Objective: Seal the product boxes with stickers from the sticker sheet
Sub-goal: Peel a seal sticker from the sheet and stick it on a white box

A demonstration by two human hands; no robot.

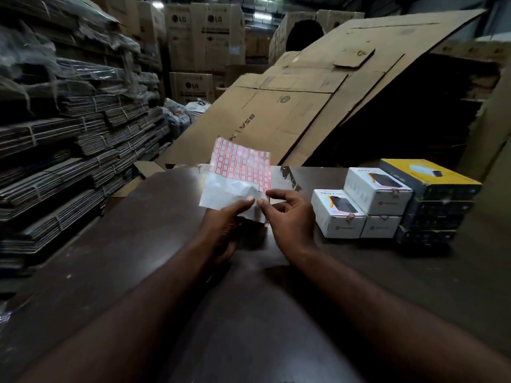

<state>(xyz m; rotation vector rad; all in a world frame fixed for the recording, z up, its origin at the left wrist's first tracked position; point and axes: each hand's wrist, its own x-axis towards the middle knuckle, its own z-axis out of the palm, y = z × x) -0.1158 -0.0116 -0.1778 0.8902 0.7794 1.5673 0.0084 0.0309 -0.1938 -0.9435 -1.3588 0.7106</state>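
Note:
A sticker sheet point(239, 170) with red-bordered white stickers stands upright above the dark table point(138, 244), its lower part bare and crumpled. My left hand point(225, 230) grips the sheet's bottom edge from below, thumb on its front. My right hand point(290, 217) pinches the sheet's lower right corner with thumb and forefinger. To the right stand three white product boxes point(338, 214), one stacked on another, and beside them a stack of dark boxes topped by a yellow one point(431, 178).
Large flattened cardboard sheets point(290, 106) lean behind the table. Bundles of folded cartons point(69, 161) are stacked along the left. Tall brown cartons point(204, 37) stand at the back.

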